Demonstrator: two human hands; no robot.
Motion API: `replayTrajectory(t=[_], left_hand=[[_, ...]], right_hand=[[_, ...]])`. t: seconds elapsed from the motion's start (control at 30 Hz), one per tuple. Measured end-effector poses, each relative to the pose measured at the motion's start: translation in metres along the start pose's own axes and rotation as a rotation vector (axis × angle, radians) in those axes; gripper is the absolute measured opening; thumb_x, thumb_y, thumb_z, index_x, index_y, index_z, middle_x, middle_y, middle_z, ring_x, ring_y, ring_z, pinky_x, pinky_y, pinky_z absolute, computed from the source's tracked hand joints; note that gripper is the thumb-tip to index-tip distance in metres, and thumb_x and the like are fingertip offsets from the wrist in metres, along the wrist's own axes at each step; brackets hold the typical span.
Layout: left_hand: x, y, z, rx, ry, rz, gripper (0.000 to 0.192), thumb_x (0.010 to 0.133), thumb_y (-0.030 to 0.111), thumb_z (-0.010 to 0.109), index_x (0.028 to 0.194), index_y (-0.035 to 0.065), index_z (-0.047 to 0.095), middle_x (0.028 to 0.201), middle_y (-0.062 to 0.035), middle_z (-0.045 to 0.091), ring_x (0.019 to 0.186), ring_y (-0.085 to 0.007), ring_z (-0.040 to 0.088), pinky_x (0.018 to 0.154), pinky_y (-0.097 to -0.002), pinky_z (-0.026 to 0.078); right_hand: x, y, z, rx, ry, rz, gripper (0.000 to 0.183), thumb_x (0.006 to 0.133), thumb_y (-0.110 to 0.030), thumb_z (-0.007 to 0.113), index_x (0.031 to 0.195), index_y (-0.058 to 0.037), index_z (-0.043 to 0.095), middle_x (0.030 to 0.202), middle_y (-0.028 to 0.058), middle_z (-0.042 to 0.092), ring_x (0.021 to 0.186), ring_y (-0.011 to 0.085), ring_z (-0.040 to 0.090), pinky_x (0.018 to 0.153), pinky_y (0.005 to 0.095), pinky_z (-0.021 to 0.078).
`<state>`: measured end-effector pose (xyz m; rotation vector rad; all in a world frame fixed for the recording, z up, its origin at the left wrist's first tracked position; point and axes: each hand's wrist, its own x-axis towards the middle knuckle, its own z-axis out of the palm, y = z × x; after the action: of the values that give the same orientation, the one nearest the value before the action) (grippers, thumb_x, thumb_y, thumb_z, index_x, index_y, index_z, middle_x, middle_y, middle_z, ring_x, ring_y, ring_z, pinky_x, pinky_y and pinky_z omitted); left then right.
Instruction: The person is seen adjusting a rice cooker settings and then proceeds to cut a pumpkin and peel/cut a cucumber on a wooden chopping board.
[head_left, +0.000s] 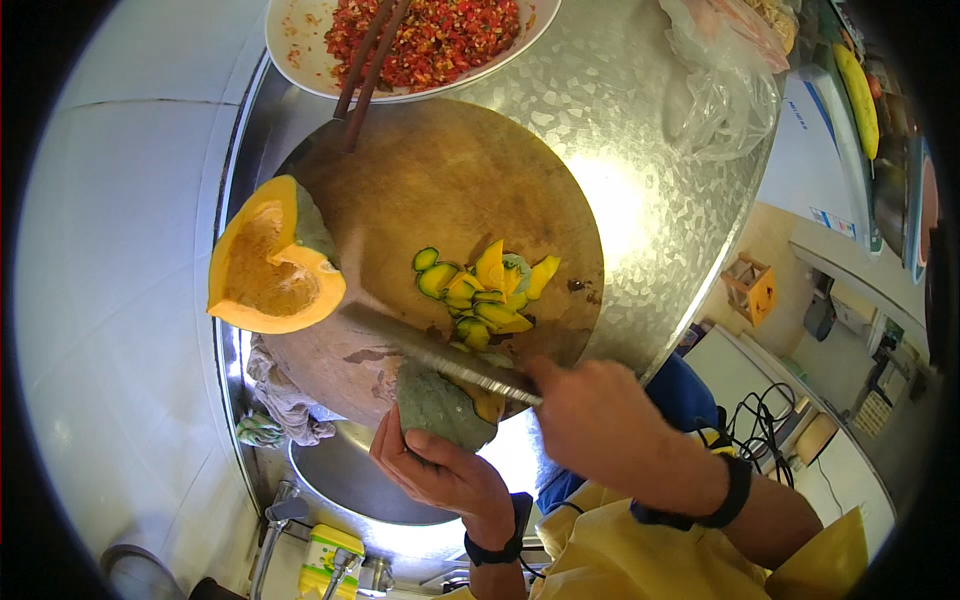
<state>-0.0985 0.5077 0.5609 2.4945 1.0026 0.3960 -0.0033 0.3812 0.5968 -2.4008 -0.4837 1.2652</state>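
My left hand grips a green-skinned piece of pumpkin at the near edge of a round wooden chopping board. In my right hand is a kitchen knife, blurred, its blade slanting across the top of that piece. A patch of orange flesh shows on the piece beside the blade. Thin pumpkin peelings, green and yellow, lie heaped on the board just beyond the knife. A larger cut pumpkin section, its hollow facing up, rests at the board's left edge.
A white bowl of chopped red chillies stands beyond the board, wooden chopsticks across its rim. Crumpled cloths lie by the left wall. A round sink and a tap are nearest me. Plastic bags sit far right.
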Motion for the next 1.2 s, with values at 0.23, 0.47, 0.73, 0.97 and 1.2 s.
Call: replayTrajectory(t=[0.23, 0.47, 0.73, 0.97, 1.2], left_hand=[[0.0, -0.001, 0.001, -0.019, -0.014, -0.005, 0.032, 0.108, 0.02, 0.039, 0.114, -0.0043, 0.06, 0.108, -0.0184, 0.062, 0.098, -0.0341, 0.061, 0.086, -0.0479, 0.048], [-0.005, -0.005, 0.002, -0.039, 0.009, -0.075, 0.032, 0.109, 0.021, 0.04, 0.11, -0.004, 0.06, 0.104, -0.017, 0.06, 0.095, -0.0336, 0.06, 0.083, -0.0469, 0.047], [-0.002, -0.001, 0.002, -0.009, 0.004, -0.048, 0.033, 0.109, 0.021, 0.04, 0.112, -0.0047, 0.061, 0.106, -0.0183, 0.061, 0.097, -0.0346, 0.06, 0.086, -0.0477, 0.047], [0.0, -0.005, -0.002, 0.001, -0.005, -0.051, 0.033, 0.107, 0.019, 0.04, 0.115, -0.0048, 0.061, 0.11, -0.0201, 0.062, 0.1, -0.0358, 0.061, 0.089, -0.0491, 0.048], [-0.002, -0.002, 0.001, -0.022, -0.011, -0.074, 0.036, 0.108, 0.023, 0.039, 0.115, -0.0035, 0.061, 0.11, -0.0189, 0.063, 0.098, -0.034, 0.061, 0.088, -0.0474, 0.048]], right_hand=[[-0.025, 0.005, -0.029, 0.068, -0.04, 0.012, 0.026, 0.08, -0.009, 0.066, 0.101, 0.0025, 0.059, 0.062, 0.0162, 0.064, 0.058, 0.035, 0.068, 0.053, 0.0443, 0.0536], [-0.037, 0.001, -0.034, -0.126, -0.165, -0.075, 0.027, 0.076, -0.01, 0.072, 0.093, -0.0006, 0.052, 0.057, 0.0122, 0.061, 0.05, 0.0307, 0.065, 0.047, 0.041, 0.0483], [-0.013, -0.014, -0.042, -0.14, -0.151, -0.118, 0.031, 0.074, -0.009, 0.074, 0.096, 0.0036, 0.055, 0.064, 0.0111, 0.065, 0.056, 0.0293, 0.069, 0.048, 0.0378, 0.0522], [0.007, -0.006, -0.023, -0.116, -0.116, -0.099, 0.018, 0.084, -0.013, 0.07, 0.092, 0.0023, 0.063, 0.069, 0.0186, 0.067, 0.061, 0.0337, 0.07, 0.055, 0.0419, 0.0551], [0.004, 0.027, 0.002, 0.344, -0.093, 0.002, 0.018, 0.096, -0.018, 0.062, 0.096, -0.001, 0.066, 0.068, 0.0226, 0.063, 0.065, 0.0455, 0.064, 0.059, 0.0509, 0.0522]])
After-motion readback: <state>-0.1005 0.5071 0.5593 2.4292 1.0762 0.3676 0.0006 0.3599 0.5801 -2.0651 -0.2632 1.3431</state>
